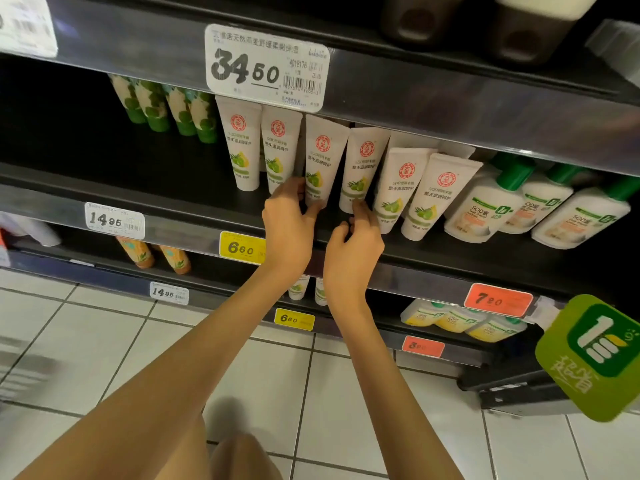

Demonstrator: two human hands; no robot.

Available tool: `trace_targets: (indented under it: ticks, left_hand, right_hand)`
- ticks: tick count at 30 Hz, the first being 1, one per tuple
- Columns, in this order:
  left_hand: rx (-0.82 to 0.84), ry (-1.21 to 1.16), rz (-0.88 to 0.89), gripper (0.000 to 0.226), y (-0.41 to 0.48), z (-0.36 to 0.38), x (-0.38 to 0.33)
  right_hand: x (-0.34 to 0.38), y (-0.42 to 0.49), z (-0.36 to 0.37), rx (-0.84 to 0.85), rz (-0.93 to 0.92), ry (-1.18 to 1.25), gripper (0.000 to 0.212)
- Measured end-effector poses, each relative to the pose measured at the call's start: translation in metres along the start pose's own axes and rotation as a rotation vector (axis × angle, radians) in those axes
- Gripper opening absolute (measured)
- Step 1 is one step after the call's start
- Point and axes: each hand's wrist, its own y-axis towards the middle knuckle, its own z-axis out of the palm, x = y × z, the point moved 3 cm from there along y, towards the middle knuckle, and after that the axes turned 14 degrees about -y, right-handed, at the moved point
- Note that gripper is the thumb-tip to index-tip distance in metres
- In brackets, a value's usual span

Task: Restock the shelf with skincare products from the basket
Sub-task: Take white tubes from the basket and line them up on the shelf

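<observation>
Dark shelf (450, 258), smooth matte board with a glossy price rail along its front edge. On it, a row of six white tubes standing cap-down, flat crimped ends up, each with a red round seal and green olive print.

Left hand (289, 226): fingers curled around the lower end of the third tube (320, 161), thumb on its cap, gripping it; the tube leans slightly right.

Right hand (353, 244): fingers half bent, fingertips touching the cap end of the fourth tube (362, 168); cannot tell whether it is a real grip.

Just right of the tubes, squat white bottles (485, 209) with green caps, tipped back. Behind left, green-patterned tubes (166, 105). Yellow paper price tag (242, 248) on the rail. Basket not in view. Glossy white tile floor (104, 341) below.
</observation>
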Motion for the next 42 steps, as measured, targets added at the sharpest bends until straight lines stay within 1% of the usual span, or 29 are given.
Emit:
trace_targets:
  ticks: [8,16,23,27,29,31,33,35,36,37,39,42]
  left_hand:
    - [-0.034,-0.021,0.022,0.027,0.003,0.002,0.003]
    - [-0.051,-0.038,0.019,0.028,0.004,0.005,0.005]
    - [-0.058,-0.048,-0.025,0.029,0.004,0.003,0.001]
    - [-0.036,0.017,-0.059,0.031,0.000,-0.017,-0.007]
    - [-0.095,-0.007,-0.054,0.030,-0.014,-0.049,-0.008]
    - [-0.150,-0.046,-0.067,0.029,-0.037,-0.094,-0.005]
    - [-0.113,-0.008,-0.117,0.029,-0.063,-0.146,0.005]
    - [-0.006,0.144,-0.191,0.030,-0.087,-0.203,0.019]
    - [0.016,0.239,-0.223,0.029,-0.099,-0.235,0.024]
    - [-0.004,0.312,-0.248,0.028,-0.112,-0.267,0.028]
    - [-0.141,0.375,-0.305,0.025,-0.145,-0.333,0.032]
    - [-0.395,0.367,-0.439,0.025,-0.202,-0.420,0.034]
  right_hand:
    - [0.002,0.002,0.002,-0.009,0.019,0.034,0.045]
    - [-0.001,0.000,0.005,-0.008,-0.005,0.030,0.043]
    - [-0.002,-0.014,-0.005,0.069,-0.021,0.084,0.041]
    - [0.004,-0.032,-0.019,0.076,-0.066,0.183,0.033]
    - [0.009,-0.048,-0.020,0.101,-0.081,0.243,0.026]
    - [0.018,-0.067,-0.012,0.233,-0.076,0.313,0.020]
    - [0.033,-0.092,0.005,0.414,-0.147,0.365,0.018]
    - [0.050,-0.122,0.022,0.558,-0.235,0.388,0.020]
    - [0.058,-0.140,0.030,0.629,-0.261,0.395,0.022]
    - [0.067,-0.159,0.038,0.703,-0.281,0.405,0.023]
    - [0.086,-0.199,0.055,0.856,-0.333,0.426,0.021]
    - [0.126,-0.262,0.072,1.037,-0.455,0.434,0.018]
